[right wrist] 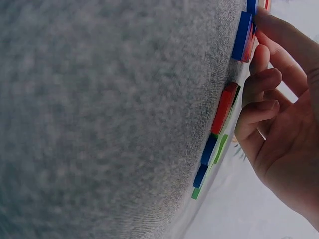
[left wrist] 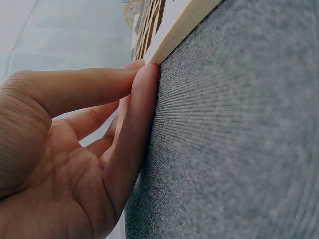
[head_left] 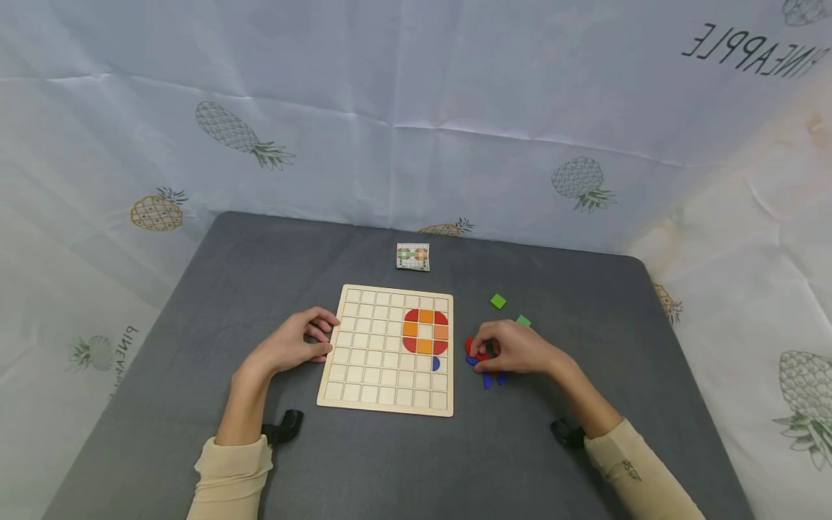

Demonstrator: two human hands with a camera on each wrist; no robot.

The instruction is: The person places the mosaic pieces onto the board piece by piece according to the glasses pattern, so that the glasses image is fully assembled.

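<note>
A square wooden grid board (head_left: 383,401) lies flat on the table. On its right side sits a ring of red and orange pieces (head_left: 425,316), with a blue half-round piece (head_left: 436,364) below it. My left hand (head_left: 294,341) touches the board's left edge with loosely bent fingers; in the left wrist view, its fingertips meet the board's corner. Just right of the board, my right hand (head_left: 520,348) reaches down over loose red and blue pieces. Its thumb touches a blue piece (right wrist: 251,6) in the right wrist view. Whether the fingers pinch it is unclear.
Two green squares lie beyond my right hand, one of them (head_left: 497,301) farther off. A small pattern card (head_left: 412,256) rests behind the board. Other red (right wrist: 224,108) and blue (right wrist: 208,150) pieces lie near the right hand. Pineapple-print cloth (head_left: 390,166) hangs behind the grey table (head_left: 403,462).
</note>
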